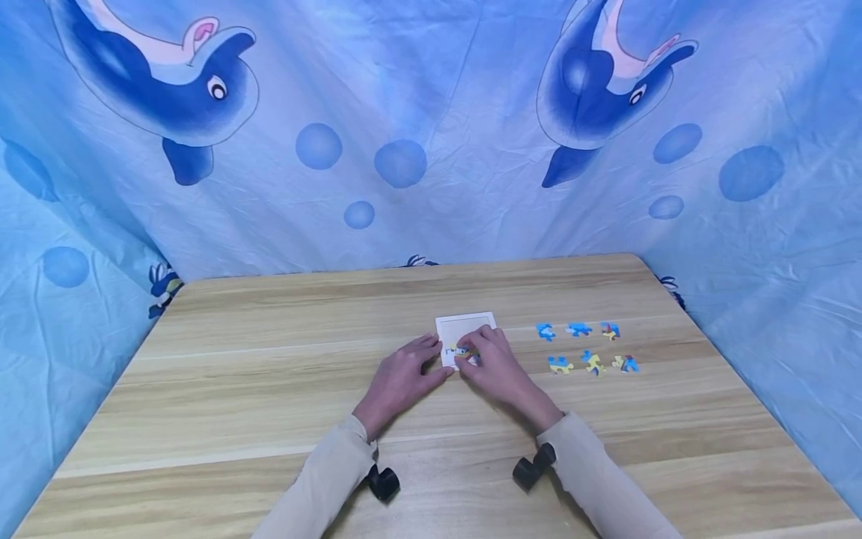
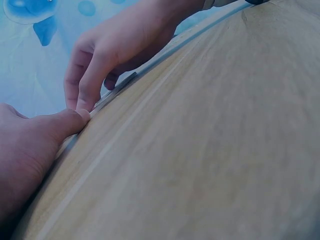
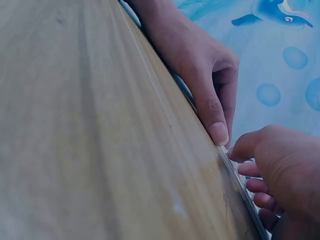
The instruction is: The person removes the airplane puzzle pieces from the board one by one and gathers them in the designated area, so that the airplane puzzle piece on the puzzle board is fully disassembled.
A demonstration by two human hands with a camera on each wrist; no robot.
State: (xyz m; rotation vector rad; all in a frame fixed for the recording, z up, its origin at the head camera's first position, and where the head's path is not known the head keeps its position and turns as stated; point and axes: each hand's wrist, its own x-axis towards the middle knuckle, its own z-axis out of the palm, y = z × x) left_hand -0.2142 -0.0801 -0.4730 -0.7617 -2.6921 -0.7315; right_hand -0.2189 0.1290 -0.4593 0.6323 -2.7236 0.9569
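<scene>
A small white puzzle frame [image 1: 465, 325] lies flat on the wooden table. My left hand [image 1: 402, 374] holds its lower left corner, with fingers along the left side and thumb at the near edge. Over the lower part of the frame, my right hand [image 1: 498, 368] pinches a yellow-and-blue puzzle piece [image 1: 461, 350] between thumb and fingers. That hand partly hides the piece and the frame's right side. In the left wrist view, the left thumb [image 2: 60, 124] meets the right hand's fingertips. The right wrist view shows the thin frame edge [image 3: 240, 182] beneath both hands.
Right of the frame, several loose puzzle pieces lie in two rows, among them a blue piece [image 1: 578, 329] and a yellow one [image 1: 592, 363]. The wooden table [image 1: 269, 389] extends around them. A blue dolphin-print curtain [image 1: 431, 90] hangs behind it.
</scene>
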